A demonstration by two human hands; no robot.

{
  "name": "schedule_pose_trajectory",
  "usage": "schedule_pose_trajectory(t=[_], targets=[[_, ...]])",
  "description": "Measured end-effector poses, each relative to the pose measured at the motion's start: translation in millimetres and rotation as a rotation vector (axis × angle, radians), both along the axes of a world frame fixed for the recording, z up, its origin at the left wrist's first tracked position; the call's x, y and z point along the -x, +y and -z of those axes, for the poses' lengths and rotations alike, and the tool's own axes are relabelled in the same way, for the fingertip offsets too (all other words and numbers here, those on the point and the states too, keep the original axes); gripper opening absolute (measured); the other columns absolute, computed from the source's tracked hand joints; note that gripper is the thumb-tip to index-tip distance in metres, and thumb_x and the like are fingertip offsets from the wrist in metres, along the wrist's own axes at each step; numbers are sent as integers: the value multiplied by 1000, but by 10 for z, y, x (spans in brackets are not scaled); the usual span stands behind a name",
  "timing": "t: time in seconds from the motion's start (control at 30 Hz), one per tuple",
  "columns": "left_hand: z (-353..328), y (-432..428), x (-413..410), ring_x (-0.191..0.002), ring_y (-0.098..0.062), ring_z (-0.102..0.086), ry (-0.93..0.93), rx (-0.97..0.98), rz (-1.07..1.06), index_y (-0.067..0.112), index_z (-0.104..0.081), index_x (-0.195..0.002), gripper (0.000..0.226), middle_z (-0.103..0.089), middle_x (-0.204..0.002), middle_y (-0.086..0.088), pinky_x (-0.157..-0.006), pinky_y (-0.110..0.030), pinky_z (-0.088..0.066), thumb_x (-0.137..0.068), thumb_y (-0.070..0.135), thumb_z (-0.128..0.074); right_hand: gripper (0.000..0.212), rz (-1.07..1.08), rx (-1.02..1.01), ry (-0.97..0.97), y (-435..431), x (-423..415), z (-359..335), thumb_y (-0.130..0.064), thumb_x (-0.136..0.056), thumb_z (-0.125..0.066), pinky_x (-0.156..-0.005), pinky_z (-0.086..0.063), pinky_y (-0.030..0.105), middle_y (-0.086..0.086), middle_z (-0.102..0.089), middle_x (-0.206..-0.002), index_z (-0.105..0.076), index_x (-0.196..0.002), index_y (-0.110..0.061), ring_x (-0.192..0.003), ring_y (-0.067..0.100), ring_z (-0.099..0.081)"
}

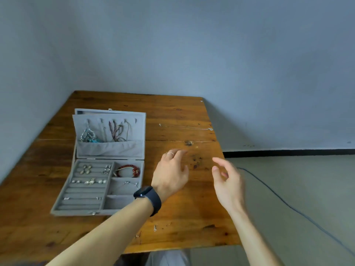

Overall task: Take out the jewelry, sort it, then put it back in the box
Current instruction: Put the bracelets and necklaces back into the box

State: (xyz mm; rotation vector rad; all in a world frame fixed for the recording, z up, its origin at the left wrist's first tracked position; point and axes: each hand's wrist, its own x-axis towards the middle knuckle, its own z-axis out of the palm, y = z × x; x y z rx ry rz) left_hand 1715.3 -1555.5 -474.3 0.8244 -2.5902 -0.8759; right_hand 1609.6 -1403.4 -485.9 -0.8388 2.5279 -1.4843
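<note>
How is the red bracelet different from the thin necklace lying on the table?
The red bracelet is chunky and beaded; the necklace is a thin silvery chain. The bracelet sits curled inside the box; the necklace lies stretched out on the table. Both are jewelry.

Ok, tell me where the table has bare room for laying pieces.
Bare wood lies beyond the jewelry box toward the far edge, in front of it at the near-left corner, and between the silver necklace and the loose pieces by the front edge, under the left hand and right hand. The box is crowded.
</note>
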Motion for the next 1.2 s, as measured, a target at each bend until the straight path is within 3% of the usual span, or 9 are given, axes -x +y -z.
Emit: schedule_pose_trajectory(t=[0.13, 0.27, 0.4, 0.6, 0.7, 0.83, 1.0, 1.1, 1.2], targets=[[68, 322, -617, -144, -20, -32, -40, 176, 60, 29, -40, -148, 52, -41, -154, 2, -116, -38, -34, -97, 29, -50, 25, -45, 13, 118, 354, -647, 47, -16, -95, -61, -98, -40, 11, -19, -65, -120, -69, -116, -29, -114, -2, -56], [166, 488, -1221, -145, -20, -31, -41, 249, 59, 29, -41, -148, 51, -42, -153, 2, -115, -37, -31, -97, 28, -51, 27, -63, -33, 183, 638, -1162, 204, -9, -93, -63, -95, -36, 3, -15, -66, -118, -71, -114, -24, -114, 0, -55], [313, 568, -1742, -140, -20, -39, -41, 274, -5, 28, -46, -145, 49, -46, -150, 2, -112, -37, -37, -97, 28, -54, 26, -89, -72, 206, 829, -1479, 384, -10, -92, -65, -98, -44, 21, -16, -64, -117, -71, -114, -22, -114, 3, -54], [529, 668, -2177, -124, -19, -53, 15, 316, -85, 23, -60, -129, 36, -58, -135, 1, -100, -42, -50, -93, 21, -62, 24, -124, -183, 247, 859, -1698, 506, -15, -92, -67, -100, -39, 25, -11, -66, -116, -71, -115, -21, -112, 10, -54], [673, 674, -2266, -128, -19, -52, 37, 335, -114, 21, -60, -132, 37, -58, -137, 0, -108, -41, -45, -95, 26, -61, 26, -124, -233, 322, 819, -1737, 564, -20, -90, -70, -90, -48, 32, -5, -66, -113, -71, -116, -19, -108, 15, -52], [845, 655, -2324, -138, -17, -45, 30, 356, -125, 15, -55, -141, 45, -53, -146, -2, -119, -36, -29, -102, 37, -47, 37, -134, -310, 407, 750, -1695, 595, -29, -92, -68, -82, -45, 30, -1, -60, -112, -67, -126, -18, -103, 19, -48], [890, 645, -2341, -137, -18, -47, 65, 360, -104, 12, -56, -140, 48, -55, -145, -3, -118, -38, -30, -101, 37, -45, 51, -189, -445, 474, 673, -1589, 588, -52, -94, -45, -76, -48, 34, -2, -55, -112, -65, -129, -21, -98, 18, -47], [913, 646, -2360, -136, -19, -48, 79, 380, -95, 11, -55, -141, 48, -55, -144, -4, -118, -38, -30, -100, 34, -47, 42, -242, -391, 494, 699, -1553, 593, -50, -92, -59, -74, -49, 34, -5, -56, -112, -69, -121, -21, -97, 17, -48], [905, 652, -2356, -136, -19, -47, 78, 360, -105, 11, -55, -141, 48, -55, -144, -4, -118, -37, -28, -99, 35, -47, 29, -277, -316, 506, 738, -1527, 631, -33, -85, -75, -77, -50, 37, -5, -59, -110, -72, -111, -18, -97, 19, -51]])
